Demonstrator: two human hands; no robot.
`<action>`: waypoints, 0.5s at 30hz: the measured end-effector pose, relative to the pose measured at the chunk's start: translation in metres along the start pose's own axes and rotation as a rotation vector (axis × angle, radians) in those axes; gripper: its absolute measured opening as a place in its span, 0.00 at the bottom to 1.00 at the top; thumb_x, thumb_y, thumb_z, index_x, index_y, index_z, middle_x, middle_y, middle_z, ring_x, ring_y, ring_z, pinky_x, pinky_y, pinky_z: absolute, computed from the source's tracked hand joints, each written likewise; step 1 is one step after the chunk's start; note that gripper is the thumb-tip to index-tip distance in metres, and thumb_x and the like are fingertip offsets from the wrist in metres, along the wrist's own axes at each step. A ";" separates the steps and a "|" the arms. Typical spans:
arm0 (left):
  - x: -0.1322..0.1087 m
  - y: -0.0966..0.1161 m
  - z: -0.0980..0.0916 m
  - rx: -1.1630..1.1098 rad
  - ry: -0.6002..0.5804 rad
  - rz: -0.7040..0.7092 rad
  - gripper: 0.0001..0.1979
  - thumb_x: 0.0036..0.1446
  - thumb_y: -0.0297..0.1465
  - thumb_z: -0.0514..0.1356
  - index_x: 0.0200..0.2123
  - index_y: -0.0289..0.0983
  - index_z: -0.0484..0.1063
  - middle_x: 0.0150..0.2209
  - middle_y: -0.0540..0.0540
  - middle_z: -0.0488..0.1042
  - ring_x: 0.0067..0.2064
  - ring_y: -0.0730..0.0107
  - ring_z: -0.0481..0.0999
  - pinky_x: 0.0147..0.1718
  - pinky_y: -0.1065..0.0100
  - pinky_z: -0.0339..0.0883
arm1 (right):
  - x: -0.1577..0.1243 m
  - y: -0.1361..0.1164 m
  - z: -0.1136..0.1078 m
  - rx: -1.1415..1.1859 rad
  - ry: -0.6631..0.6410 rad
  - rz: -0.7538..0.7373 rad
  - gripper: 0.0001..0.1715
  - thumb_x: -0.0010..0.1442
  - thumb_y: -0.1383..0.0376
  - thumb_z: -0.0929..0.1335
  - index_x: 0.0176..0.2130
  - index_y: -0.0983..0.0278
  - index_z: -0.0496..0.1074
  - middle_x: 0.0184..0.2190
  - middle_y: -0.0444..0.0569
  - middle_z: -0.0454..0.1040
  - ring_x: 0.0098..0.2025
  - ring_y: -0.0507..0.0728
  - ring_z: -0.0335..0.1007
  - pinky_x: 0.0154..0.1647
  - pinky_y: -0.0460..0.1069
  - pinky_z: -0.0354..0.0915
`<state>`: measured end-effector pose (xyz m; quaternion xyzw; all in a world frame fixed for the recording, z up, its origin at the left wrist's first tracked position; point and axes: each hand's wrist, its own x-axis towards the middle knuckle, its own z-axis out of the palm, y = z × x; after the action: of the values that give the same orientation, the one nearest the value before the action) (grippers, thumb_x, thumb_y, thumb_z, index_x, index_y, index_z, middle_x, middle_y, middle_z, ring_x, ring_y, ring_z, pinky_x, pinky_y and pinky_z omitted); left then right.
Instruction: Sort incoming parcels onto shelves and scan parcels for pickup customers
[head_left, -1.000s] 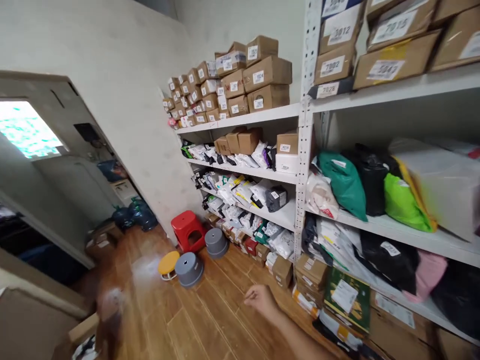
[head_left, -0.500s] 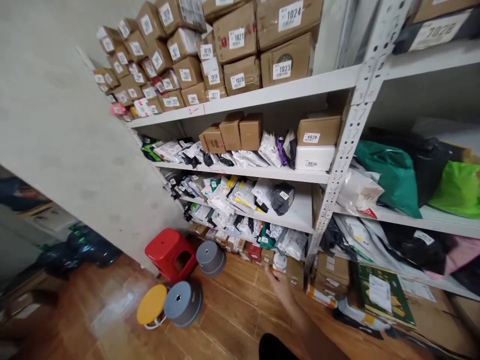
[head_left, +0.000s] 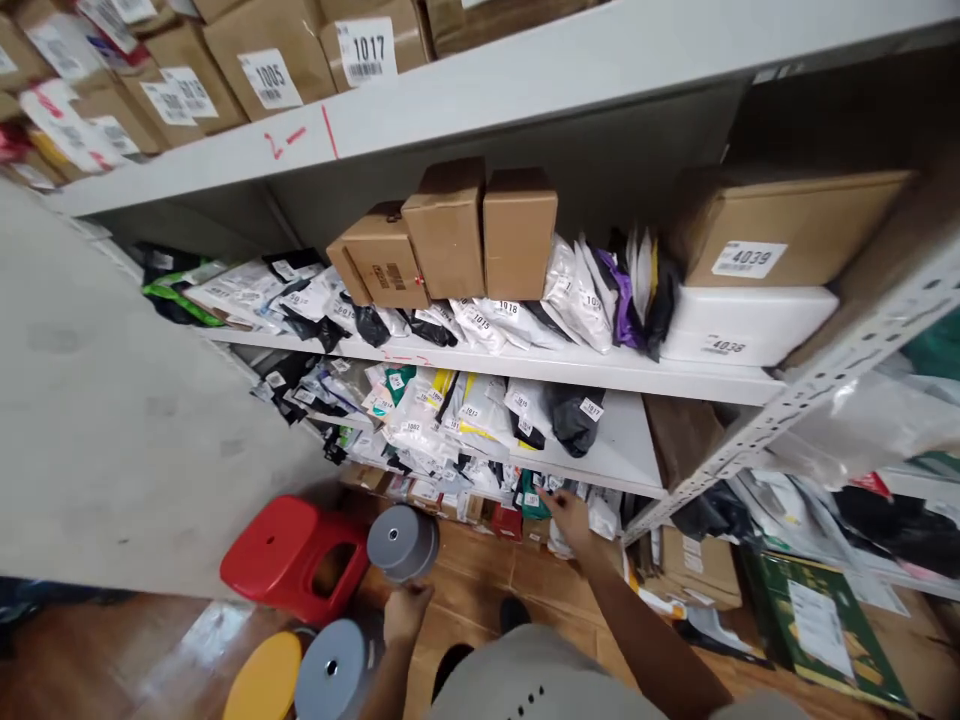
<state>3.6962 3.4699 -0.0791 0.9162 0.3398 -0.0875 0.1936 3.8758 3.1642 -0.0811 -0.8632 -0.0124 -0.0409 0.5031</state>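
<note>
My right hand (head_left: pixel 570 517) reaches out in front of the lowest shelf, fingers partly stretched and apart, with nothing seen in it. Just beyond its fingertips is a green parcel bag (head_left: pixel 531 497); whether they touch, I cannot tell. Low at the left, my left hand (head_left: pixel 407 610) is curled into a loose fist, with nothing visible in it. It hangs near the grey round stool (head_left: pixel 403 545). Above my right hand, a black parcel bag (head_left: pixel 574 418) labelled 1017 lies on a shelf beside white labelled mailers (head_left: pixel 476 415).
A white metal rack (head_left: pixel 525 365) of packed shelves fills the view, with brown boxes (head_left: pixel 450 230) on the middle shelf. At the lower left stand a red stool (head_left: pixel 274 545), another grey stool (head_left: pixel 334 675) and a yellow stool (head_left: pixel 262 680). A green flat box (head_left: pixel 825 625) lies at the lower right.
The view has moved closer to the rack, so the shelves look larger. My left hand has come into view, and my body and feet now show below. The right hand stays extended toward the lower shelves.
</note>
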 end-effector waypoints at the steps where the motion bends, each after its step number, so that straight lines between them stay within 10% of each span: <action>1: 0.018 0.012 -0.004 -0.048 -0.014 0.055 0.12 0.59 0.32 0.58 0.25 0.37 0.75 0.24 0.52 0.77 0.33 0.70 0.79 0.29 0.76 0.62 | 0.024 -0.019 0.019 -0.018 0.008 -0.044 0.29 0.57 0.43 0.64 0.21 0.63 0.69 0.20 0.48 0.71 0.26 0.56 0.66 0.32 0.50 0.61; 9: 0.167 0.103 -0.079 -0.244 -0.006 0.472 0.15 0.59 0.35 0.58 0.48 0.36 0.73 0.39 0.47 0.78 0.42 0.68 0.76 0.43 0.72 0.65 | 0.169 -0.103 0.162 -0.063 0.016 -0.142 0.28 0.50 0.64 0.72 0.51 0.62 0.73 0.51 0.56 0.70 0.43 0.61 0.69 0.45 0.53 0.65; 15: 0.259 0.187 -0.104 -0.195 -0.133 0.638 0.23 0.58 0.34 0.59 0.56 0.34 0.68 0.54 0.36 0.72 0.47 0.60 0.75 0.51 0.64 0.63 | 0.177 -0.088 0.176 0.073 0.227 -0.071 0.16 0.62 0.63 0.63 0.44 0.62 0.78 0.41 0.53 0.74 0.42 0.59 0.70 0.46 0.52 0.66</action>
<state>4.0167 3.5356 -0.0046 0.9458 0.0291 -0.0493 0.3196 4.0570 3.3576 -0.0766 -0.8331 0.0126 -0.1556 0.5306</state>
